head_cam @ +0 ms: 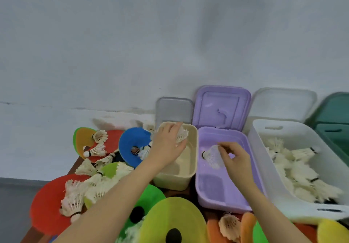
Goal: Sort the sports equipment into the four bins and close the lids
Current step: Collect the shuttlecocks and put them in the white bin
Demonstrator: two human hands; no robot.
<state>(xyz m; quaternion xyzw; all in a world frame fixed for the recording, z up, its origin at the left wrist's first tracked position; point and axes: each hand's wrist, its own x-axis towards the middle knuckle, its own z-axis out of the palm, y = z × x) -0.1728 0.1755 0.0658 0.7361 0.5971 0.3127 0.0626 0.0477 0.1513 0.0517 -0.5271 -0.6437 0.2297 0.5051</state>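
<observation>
My left hand (168,144) is over the cream bin (190,176) and grips a white shuttlecock (182,134) at its far rim. Over the purple bin (221,199), my right hand (234,157) pinches another white shuttlecock (210,156), which is blurred. The white bin (264,144) to the right holds several shuttlecocks (294,171). A dark green bin (332,129) shows at the far right edge. More shuttlecocks (90,182) lie loose among coloured flat cones on the left.
Open lids stand against the wall behind the bins: a grey lid (174,109), a purple lid (221,107), a clear lid (283,103). Red cone (47,205), blue cone (132,144), green cone (151,195) and yellow-green cone (173,220) crowd the table's left and front.
</observation>
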